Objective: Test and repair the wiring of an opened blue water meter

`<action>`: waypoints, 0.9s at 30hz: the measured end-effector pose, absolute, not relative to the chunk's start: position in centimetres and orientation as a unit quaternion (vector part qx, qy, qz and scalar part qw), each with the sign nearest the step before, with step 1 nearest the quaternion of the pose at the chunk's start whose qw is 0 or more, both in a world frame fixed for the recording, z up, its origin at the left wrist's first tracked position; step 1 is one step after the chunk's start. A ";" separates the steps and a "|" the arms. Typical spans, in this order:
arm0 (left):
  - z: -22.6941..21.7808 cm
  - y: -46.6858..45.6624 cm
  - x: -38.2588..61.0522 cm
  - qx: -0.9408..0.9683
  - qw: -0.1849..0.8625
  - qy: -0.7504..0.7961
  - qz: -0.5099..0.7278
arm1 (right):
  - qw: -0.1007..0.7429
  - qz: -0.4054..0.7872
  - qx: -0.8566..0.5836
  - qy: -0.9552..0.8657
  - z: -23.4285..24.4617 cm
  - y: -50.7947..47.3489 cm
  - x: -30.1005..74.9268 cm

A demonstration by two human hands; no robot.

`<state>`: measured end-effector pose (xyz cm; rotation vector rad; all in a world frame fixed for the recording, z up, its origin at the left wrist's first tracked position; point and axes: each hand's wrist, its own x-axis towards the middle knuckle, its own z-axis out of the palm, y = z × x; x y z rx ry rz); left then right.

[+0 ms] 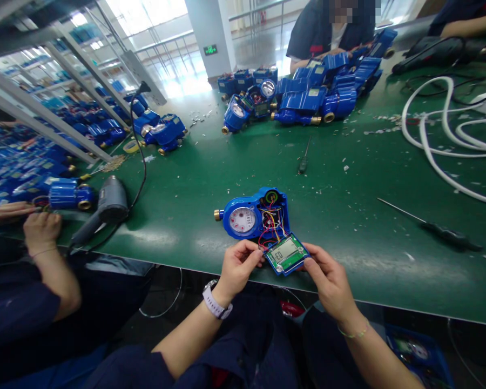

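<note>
Between my hands is a green circuit board (pixel 297 244) with a small grey display, set in a blue frame. My right hand (pixel 332 278) grips its right edge, thumb on top. At the board's left side, my left hand (pixel 240 266) has thumb and fingers pinched together by the red wires; what lies between the fingertips is too small to make out. Coloured wires run from the board into the open compartment of a blue water meter (pixel 243 219), which lies on the table just beyond, its round dial facing up and a brass fitting at its left.
Screwdrivers lie on the green table (pixel 210 173), one to the right (pixel 445 233) and one farther back (pixel 303 162). A heat gun (pixel 112 200) rests at left beside a co-worker's hands (pixel 42 229). Blue meters (pixel 302 100) are piled at the back; a white cable (pixel 423 135) coils at right.
</note>
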<state>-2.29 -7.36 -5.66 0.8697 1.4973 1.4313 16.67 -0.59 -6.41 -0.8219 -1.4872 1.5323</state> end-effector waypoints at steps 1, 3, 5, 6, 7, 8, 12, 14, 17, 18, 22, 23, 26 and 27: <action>-5.6 -7.4 -2.2 0.347 0.430 0.602 0.577 | 0.413 0.611 -0.327 -0.591 -6.4 -0.6 16.6; -5.6 -7.4 -2.2 0.344 0.426 0.603 0.580 | 0.410 0.615 -0.327 -0.589 -6.4 -0.7 16.6; -5.6 -7.5 -2.2 0.342 0.423 0.605 0.581 | 0.407 0.618 -0.328 -0.587 -6.3 -0.7 16.6; -5.6 -7.5 -2.2 0.342 0.422 0.606 0.581 | 0.405 0.619 -0.329 -0.587 -6.3 -0.7 16.6; -5.6 -7.5 -2.2 0.342 0.421 0.607 0.581 | 0.404 0.619 -0.330 -0.586 -6.2 -0.8 16.6; -5.6 -7.5 -2.2 0.343 0.420 0.608 0.580 | 0.404 0.620 -0.331 -0.586 -6.2 -0.8 16.6; -5.7 -7.4 -2.2 0.351 0.419 0.607 0.577 | 0.403 0.623 -0.331 -0.583 -6.2 -0.7 16.6; -5.8 -7.3 -2.2 0.358 0.417 0.606 0.575 | 0.403 0.625 -0.330 -0.581 -6.2 -0.7 16.7; -5.9 -7.3 -2.1 0.370 0.412 0.606 0.571 | 0.399 0.630 -0.329 -0.580 -6.3 -0.7 16.7; -6.0 -7.3 -2.1 0.375 0.408 0.607 0.569 | 0.397 0.632 -0.329 -0.579 -6.4 -0.7 16.7; -6.1 -7.4 -2.0 0.396 0.388 0.614 0.562 | 0.391 0.637 -0.336 -0.573 -6.6 -0.7 16.6; -6.1 -7.5 -2.0 0.403 0.381 0.616 0.560 | 0.389 0.638 -0.339 -0.572 -6.6 -0.7 16.7; -6.3 -7.6 -2.0 0.425 0.355 0.622 0.554 | 0.383 0.643 -0.345 -0.566 -6.5 -0.5 16.7; -6.4 -7.6 -1.9 0.431 0.341 0.624 0.555 | 0.382 0.646 -0.345 -0.564 -6.4 -0.4 16.8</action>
